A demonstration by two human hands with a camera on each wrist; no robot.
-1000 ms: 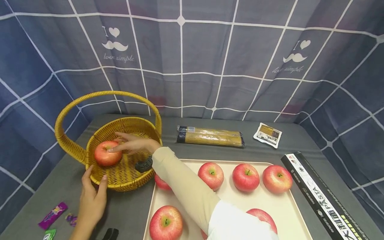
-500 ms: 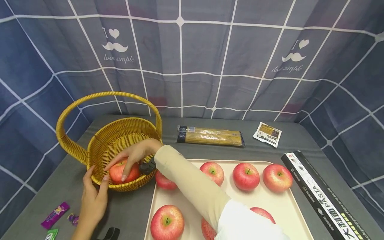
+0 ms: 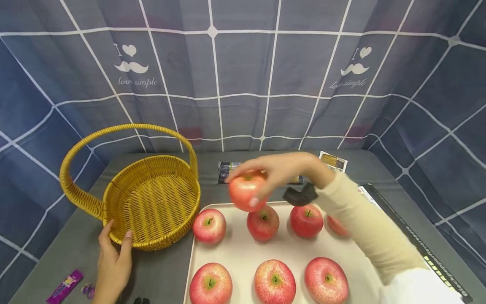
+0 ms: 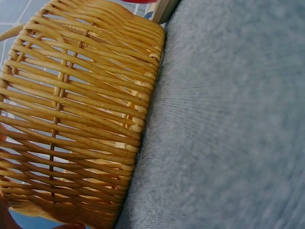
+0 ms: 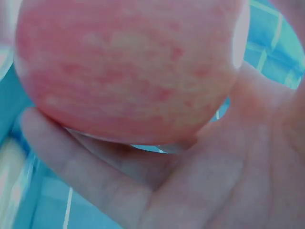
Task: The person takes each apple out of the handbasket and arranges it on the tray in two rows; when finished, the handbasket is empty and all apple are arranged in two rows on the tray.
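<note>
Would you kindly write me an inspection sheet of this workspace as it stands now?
Surface: grey cloth-covered table.
Job's things: red apple held in the air above the cream tray; seven more apples lie on the tray, one mostly hidden by the sleeve; the wicker basket holds nothing.
Clutter: spaghetti packet, small sachet, long black pasta box, purple sweet wrappers.
Hands: right hand grips the apple; left hand touches the basket's near rim with straight fingers.
Cables: nothing seen.
Surroundings: blue checked curtain behind and at both sides.
</note>
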